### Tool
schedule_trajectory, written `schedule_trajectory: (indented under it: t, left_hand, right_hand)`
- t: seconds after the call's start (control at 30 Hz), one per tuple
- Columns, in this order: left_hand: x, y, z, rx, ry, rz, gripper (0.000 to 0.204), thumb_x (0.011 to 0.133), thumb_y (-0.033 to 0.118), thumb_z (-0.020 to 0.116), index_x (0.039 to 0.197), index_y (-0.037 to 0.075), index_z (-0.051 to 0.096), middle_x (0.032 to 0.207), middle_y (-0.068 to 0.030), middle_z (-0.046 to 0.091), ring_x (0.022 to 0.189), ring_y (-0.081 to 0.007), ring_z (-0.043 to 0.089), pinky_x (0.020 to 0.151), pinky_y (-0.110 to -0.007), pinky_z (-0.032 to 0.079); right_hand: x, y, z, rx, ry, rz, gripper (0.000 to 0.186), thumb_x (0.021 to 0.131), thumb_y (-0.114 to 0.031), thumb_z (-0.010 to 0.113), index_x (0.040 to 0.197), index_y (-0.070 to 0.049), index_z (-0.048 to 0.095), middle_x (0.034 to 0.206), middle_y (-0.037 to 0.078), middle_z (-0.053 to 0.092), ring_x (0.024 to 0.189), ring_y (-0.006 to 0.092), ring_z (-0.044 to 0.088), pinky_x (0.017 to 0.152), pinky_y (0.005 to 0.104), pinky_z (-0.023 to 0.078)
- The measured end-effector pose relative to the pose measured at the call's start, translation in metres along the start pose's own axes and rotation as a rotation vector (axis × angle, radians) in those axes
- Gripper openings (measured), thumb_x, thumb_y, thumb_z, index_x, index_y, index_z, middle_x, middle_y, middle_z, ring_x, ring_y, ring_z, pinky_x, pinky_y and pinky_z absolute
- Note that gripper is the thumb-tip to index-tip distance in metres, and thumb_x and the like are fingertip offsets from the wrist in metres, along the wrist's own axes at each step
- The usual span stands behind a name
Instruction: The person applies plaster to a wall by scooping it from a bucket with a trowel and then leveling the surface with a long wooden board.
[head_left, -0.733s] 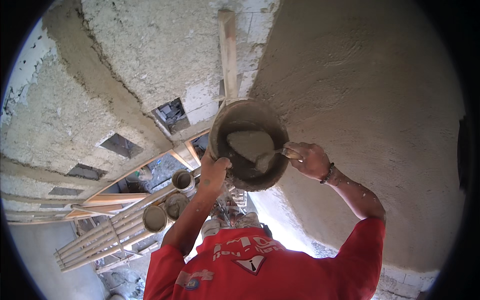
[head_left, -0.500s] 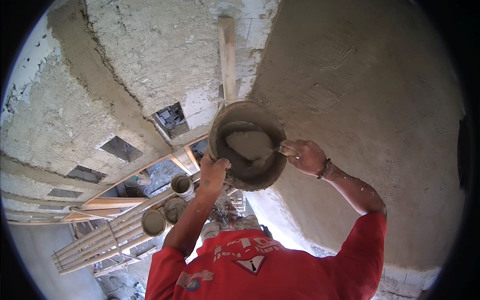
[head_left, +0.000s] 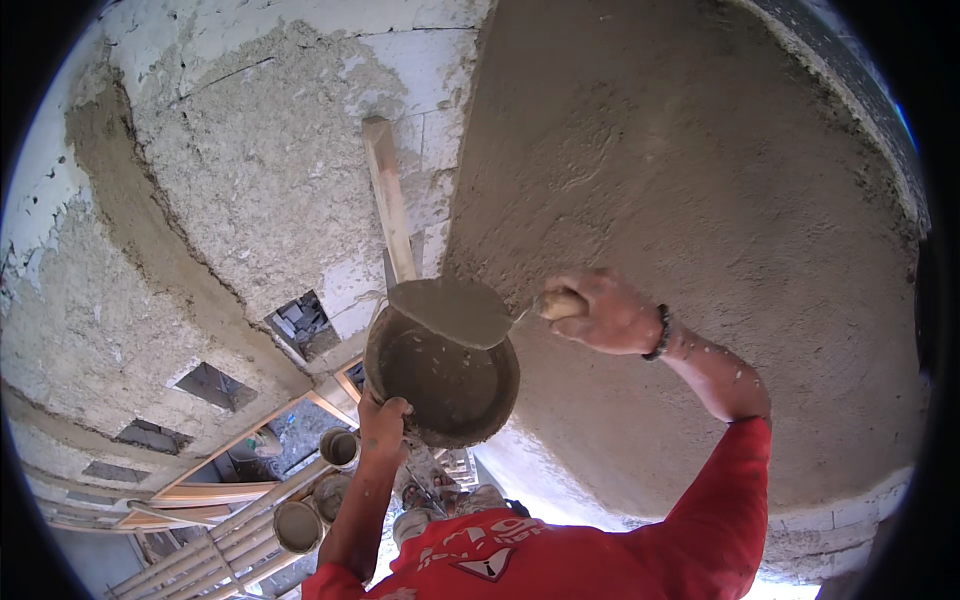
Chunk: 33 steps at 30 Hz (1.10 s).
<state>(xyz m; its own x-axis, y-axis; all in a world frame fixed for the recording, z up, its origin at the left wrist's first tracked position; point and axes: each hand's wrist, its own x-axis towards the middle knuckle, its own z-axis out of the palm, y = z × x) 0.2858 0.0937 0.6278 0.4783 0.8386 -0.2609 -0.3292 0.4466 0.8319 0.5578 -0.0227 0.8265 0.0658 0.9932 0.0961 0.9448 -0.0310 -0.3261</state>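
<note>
My left hand (head_left: 383,424) grips the near left rim of a round bucket (head_left: 508,395) that has wet mortar inside. Wrapped round the wooden handle of a trowel (head_left: 450,311), my right hand (head_left: 610,312) holds the blade above the far part of the bucket's mouth. Grey mortar covers the blade. Straight ahead and to the right stands a wall coated in damp, brown-grey plaster (head_left: 680,200), a little beyond my right hand. A dark beaded bracelet is on my right wrist.
A rough wall (head_left: 270,150) with square openings fills the left. A wooden board (head_left: 388,195) stands against it. Below left are bamboo poles (head_left: 215,545) with several mortar buckets, one a round pail (head_left: 298,526). The floor lies far beneath.
My right hand has lifted the trowel out of the bucket, with mortar on its blade. Bucket and left hand sit lower and further left in view, and the whole view has shifted.
</note>
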Motion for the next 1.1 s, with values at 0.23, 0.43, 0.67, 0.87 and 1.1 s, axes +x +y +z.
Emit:
schedule_trajectory:
  t: [0.23, 0.43, 0.67, 0.87, 1.1]
  left_hand:
    - [-0.001, -0.006, -0.014, 0.054, 0.048, -0.032, 0.055, 0.065, -0.005, 0.048, 0.120, -0.003, 0.053, 0.103, -0.0081, 0.062, 0.089, -0.0175, 0.059, 0.077, -0.028, 0.047]
    - [-0.005, -0.020, -0.012, 0.077, 0.052, -0.041, 0.057, 0.065, -0.006, 0.048, 0.122, -0.003, 0.052, 0.103, -0.0075, 0.061, 0.088, -0.0168, 0.058, 0.077, -0.027, 0.047]
    - [-0.006, -0.034, -0.014, 0.074, 0.048, -0.046, 0.057, 0.064, -0.004, 0.049, 0.121, -0.002, 0.053, 0.102, -0.0086, 0.062, 0.086, -0.0193, 0.060, 0.073, -0.030, 0.051]
    - [-0.004, -0.026, 0.011, 0.093, -0.031, -0.052, 0.059, 0.063, -0.006, 0.048, 0.122, -0.003, 0.052, 0.107, -0.0082, 0.062, 0.093, -0.0182, 0.059, 0.080, -0.027, 0.047]
    - [-0.005, -0.034, 0.022, 0.029, -0.088, -0.011, 0.055, 0.063, -0.003, 0.051, 0.119, -0.002, 0.054, 0.102, -0.0079, 0.062, 0.088, -0.0189, 0.060, 0.076, -0.030, 0.048]
  right_hand:
    - [0.016, 0.008, -0.107, 0.248, -0.154, 0.240, 0.039, 0.090, -0.032, 0.061, 0.117, -0.003, 0.063, 0.085, 0.011, 0.070, 0.070, 0.0186, 0.068, 0.058, 0.0353, 0.053]
    - [0.008, 0.122, -0.236, -0.413, 0.741, 0.572, 0.039, 0.095, -0.036, 0.055, 0.123, -0.009, 0.063, 0.069, 0.008, 0.064, 0.057, 0.0101, 0.059, 0.049, 0.0288, 0.047]
    - [-0.016, 0.075, -0.121, -0.356, 0.191, 0.372, 0.044, 0.089, -0.038, 0.062, 0.125, -0.012, 0.060, 0.103, 0.010, 0.067, 0.084, 0.0185, 0.064, 0.073, 0.0347, 0.054]
    - [-0.040, 0.044, 0.020, -0.522, -0.176, -0.046, 0.032, 0.085, -0.017, 0.055, 0.116, -0.018, 0.062, 0.103, 0.015, 0.066, 0.094, 0.0289, 0.066, 0.083, 0.0431, 0.054]
    - [-0.032, 0.028, 0.061, -0.520, -0.229, -0.013, 0.029, 0.085, -0.018, 0.054, 0.113, -0.015, 0.063, 0.088, 0.018, 0.066, 0.081, 0.0315, 0.067, 0.073, 0.0444, 0.053]
